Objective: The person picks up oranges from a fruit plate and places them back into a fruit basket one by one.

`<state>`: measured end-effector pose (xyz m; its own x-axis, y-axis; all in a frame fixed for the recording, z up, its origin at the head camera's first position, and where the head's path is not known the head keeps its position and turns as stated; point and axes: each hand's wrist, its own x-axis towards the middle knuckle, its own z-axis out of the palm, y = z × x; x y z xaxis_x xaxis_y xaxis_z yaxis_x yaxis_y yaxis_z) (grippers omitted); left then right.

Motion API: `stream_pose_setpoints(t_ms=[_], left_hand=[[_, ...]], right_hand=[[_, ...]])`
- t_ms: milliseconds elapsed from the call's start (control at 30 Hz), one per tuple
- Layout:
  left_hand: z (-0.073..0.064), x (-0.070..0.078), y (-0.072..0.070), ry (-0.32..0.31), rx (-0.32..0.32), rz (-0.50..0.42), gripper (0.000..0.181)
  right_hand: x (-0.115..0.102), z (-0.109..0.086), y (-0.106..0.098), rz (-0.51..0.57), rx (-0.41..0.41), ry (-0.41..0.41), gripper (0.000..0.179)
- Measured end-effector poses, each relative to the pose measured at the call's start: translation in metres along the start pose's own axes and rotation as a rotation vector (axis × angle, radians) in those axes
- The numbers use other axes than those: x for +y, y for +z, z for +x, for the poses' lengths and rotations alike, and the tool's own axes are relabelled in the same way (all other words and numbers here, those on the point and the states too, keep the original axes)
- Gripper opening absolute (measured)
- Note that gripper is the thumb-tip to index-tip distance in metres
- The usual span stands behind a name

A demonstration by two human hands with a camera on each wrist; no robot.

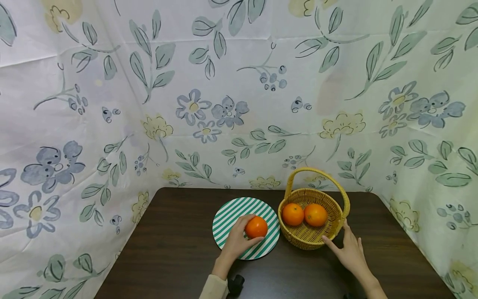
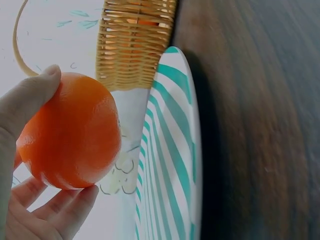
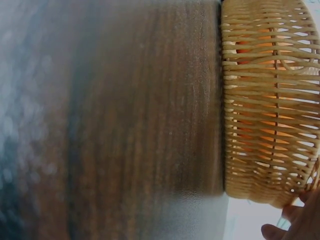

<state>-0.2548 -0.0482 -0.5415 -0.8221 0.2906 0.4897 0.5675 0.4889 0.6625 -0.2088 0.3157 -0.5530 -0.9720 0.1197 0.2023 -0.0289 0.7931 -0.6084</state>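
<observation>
My left hand (image 1: 239,242) grips a smooth, glossy orange-red round fruit (image 1: 256,227) between thumb and fingers. In the left wrist view the fruit (image 2: 72,132) hangs above the plate, with a gap between them. The round plate (image 1: 228,216) has green and white stripes and lies flat on the table. To its right stands a yellow wicker basket (image 1: 308,244) with a tall arched handle. Two oranges (image 1: 315,214) lie inside it. My right hand (image 1: 349,251) holds the basket's right side, thumb at the near rim; some of its fingers are hidden behind the weave.
The dark wooden table (image 1: 164,249) carries the plate and basket near its far edge. Behind and beside it hangs a white cloth (image 1: 209,166) printed with flowers and leaves. The basket's handle (image 1: 317,170) arches over its opening.
</observation>
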Motion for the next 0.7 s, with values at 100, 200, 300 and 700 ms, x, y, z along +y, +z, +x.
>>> stream_pose_setpoints(t_ms=[100,200,300,700], left_hand=[[0.003,0.003,0.002,0.011,0.000,0.003,0.070],[0.005,0.006,0.003,0.020,-0.004,0.010,0.070],[0.007,0.008,0.004,0.028,-0.009,0.022,0.071],[0.017,0.017,0.009,0.046,-0.011,0.011,0.071]], right_hand=[[0.000,0.000,0.000,0.001,0.004,-0.001,0.099],[-0.001,0.000,0.000,0.000,0.003,0.001,0.100],[-0.001,-0.001,0.000,-0.002,0.001,0.004,0.101],[-0.001,-0.002,0.000,-0.006,-0.004,0.010,0.101]])
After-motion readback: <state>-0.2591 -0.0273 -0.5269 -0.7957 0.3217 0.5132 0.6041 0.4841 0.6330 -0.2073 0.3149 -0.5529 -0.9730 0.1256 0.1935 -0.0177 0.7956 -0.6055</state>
